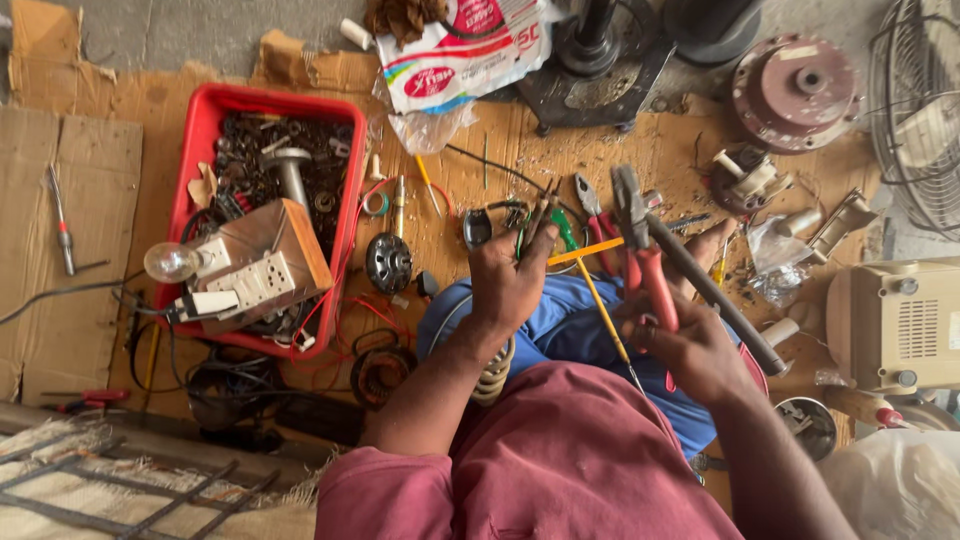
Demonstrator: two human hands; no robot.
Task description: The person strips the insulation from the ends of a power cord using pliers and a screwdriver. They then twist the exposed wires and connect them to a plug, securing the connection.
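Here, seen from above, a seated person works over cardboard (90, 170) spread on the floor. The left hand (508, 282) is closed around a bundle of thin wires (540, 215), held upright above the blue cloth (560, 325) on the lap. The right hand (690, 350) grips red-handled pliers (640, 250), jaws pointing away from the body, just right of the wires. A yellow T-handled tool (600, 300) lies between the 2 hands. Well left, a red tray (205, 120) of metal parts carries a switchboard with a bulb (172, 262).
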